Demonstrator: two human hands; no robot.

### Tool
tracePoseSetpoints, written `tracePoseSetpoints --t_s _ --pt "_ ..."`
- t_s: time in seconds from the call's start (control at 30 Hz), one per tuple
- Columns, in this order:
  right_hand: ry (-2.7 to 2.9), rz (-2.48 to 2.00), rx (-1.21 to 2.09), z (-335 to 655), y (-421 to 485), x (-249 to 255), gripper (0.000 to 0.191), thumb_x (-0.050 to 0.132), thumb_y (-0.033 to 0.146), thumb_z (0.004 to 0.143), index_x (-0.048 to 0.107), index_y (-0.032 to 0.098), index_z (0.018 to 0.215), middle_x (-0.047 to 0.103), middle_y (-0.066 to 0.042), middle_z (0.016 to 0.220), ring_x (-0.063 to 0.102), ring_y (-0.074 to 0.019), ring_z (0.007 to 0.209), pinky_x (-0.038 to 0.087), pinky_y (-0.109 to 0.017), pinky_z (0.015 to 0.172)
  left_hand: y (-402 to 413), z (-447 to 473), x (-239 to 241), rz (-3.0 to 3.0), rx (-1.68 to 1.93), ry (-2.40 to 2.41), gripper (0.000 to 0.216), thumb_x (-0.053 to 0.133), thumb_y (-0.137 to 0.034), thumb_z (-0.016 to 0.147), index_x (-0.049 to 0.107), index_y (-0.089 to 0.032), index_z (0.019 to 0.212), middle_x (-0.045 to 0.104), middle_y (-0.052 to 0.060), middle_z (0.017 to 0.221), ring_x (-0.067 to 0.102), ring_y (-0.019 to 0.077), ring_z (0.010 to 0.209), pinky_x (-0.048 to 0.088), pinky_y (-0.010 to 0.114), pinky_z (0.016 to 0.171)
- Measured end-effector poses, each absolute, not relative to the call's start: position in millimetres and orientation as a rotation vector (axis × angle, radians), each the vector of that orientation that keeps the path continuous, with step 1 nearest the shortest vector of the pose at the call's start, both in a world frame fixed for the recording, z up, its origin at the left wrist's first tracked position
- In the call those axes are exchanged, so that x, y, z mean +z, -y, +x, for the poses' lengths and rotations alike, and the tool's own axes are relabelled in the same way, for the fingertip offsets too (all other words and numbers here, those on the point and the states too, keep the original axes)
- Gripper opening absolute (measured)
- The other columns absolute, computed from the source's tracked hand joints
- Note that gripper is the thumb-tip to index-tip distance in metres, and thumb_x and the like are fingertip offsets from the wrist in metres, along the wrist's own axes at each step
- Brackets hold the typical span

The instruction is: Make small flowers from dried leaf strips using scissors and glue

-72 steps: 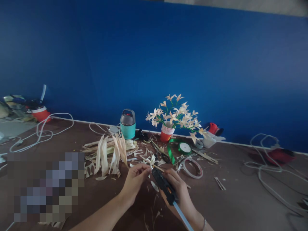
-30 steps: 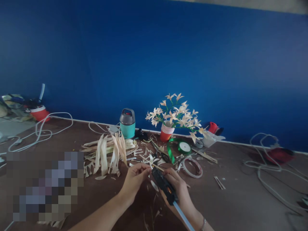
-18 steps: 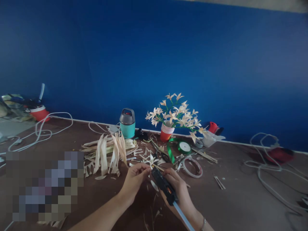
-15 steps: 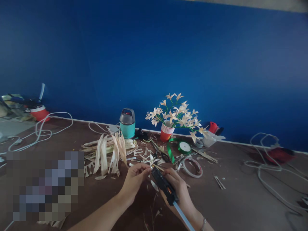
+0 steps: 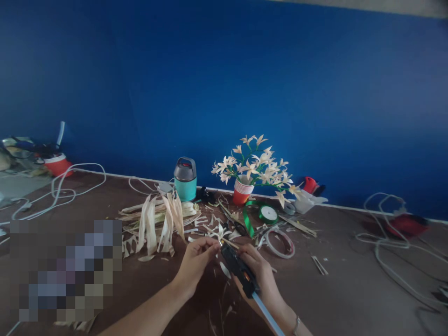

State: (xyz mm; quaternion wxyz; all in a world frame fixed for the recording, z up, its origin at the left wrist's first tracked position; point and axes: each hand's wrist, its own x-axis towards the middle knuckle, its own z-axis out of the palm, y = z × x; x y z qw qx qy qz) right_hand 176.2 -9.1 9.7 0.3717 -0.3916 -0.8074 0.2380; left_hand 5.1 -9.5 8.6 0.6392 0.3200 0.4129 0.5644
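My right hand point(image 5: 259, 273) is closed around a black hot glue gun point(image 5: 240, 270). A pale glue stick point(image 5: 268, 312) sticks out of the gun's back end. Thumb and forefinger of my left hand point(image 5: 198, 261) are pinched together at the base of a small cream flower point(image 5: 220, 230) with pointed petals, which looks like dried husk. The gun's metal tip almost meets these fingertips, just below the flower. A thin tan stick point(image 5: 230, 243) shows beside the nozzle; I cannot tell which hand holds it.
Dried husk strips point(image 5: 154, 224) lie left, near a teal flask point(image 5: 185, 183). Finished flowers point(image 5: 264, 165) stand in stacked red cups point(image 5: 242, 193). Green ribbon point(image 5: 269, 214), scissors point(image 5: 240, 227), a tape ring point(image 5: 280, 245) and scraps lie ahead. White cables point(image 5: 378, 242) run right; a blue wall backs the table.
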Motion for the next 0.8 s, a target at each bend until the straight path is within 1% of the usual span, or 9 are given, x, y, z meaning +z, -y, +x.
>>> tracePoseSetpoints --t_s 0.17,0.43,0.67,0.8 --pt "2.079 -1.016 0.616 174.8 9.0 10.4 0.016 0.053 0.005 0.064 0.053 0.019 0.072 0.053 -0.003 0.079 0.055 -0.0158 0.068 0.043 -0.022 0.059 9.4 5.2 8.5 0.741 1.292 -0.926 0.028 0.077 -0.038 0.06 0.065 -0.013 0.064 0.06 0.0 0.056 0.052 0.0101 0.052 0.04 0.021 0.052" --pt "2.067 -1.013 0.586 175.6 8.2 9.6 0.013 0.053 0.007 0.068 0.056 0.018 0.074 0.056 -0.005 0.084 0.057 -0.0162 0.071 0.045 -0.022 0.061 9.8 4.8 6.2 0.748 1.293 -0.936 0.026 0.076 -0.036 0.061 0.066 -0.013 0.067 0.063 0.002 0.061 0.055 0.0118 0.057 0.041 0.022 0.057" --pt "2.049 -0.969 0.577 173.9 10.3 15.3 0.01 0.055 0.01 0.07 0.058 0.018 0.073 0.056 -0.004 0.079 0.057 -0.0155 0.068 0.046 -0.021 0.059 9.3 4.9 8.2 0.748 1.306 -0.922 0.026 0.077 -0.036 0.06 0.066 -0.012 0.065 0.06 0.0 0.056 0.051 0.0097 0.055 0.039 0.02 0.055" --pt "2.056 -1.012 0.606 173.6 10.1 14.6 0.013 0.054 0.007 0.068 0.057 0.018 0.074 0.055 -0.004 0.081 0.057 -0.0156 0.069 0.046 -0.022 0.061 8.9 4.8 6.0 0.737 1.296 -0.943 0.027 0.077 -0.036 0.059 0.066 -0.012 0.066 0.061 0.0 0.058 0.052 0.0104 0.055 0.04 0.021 0.056"
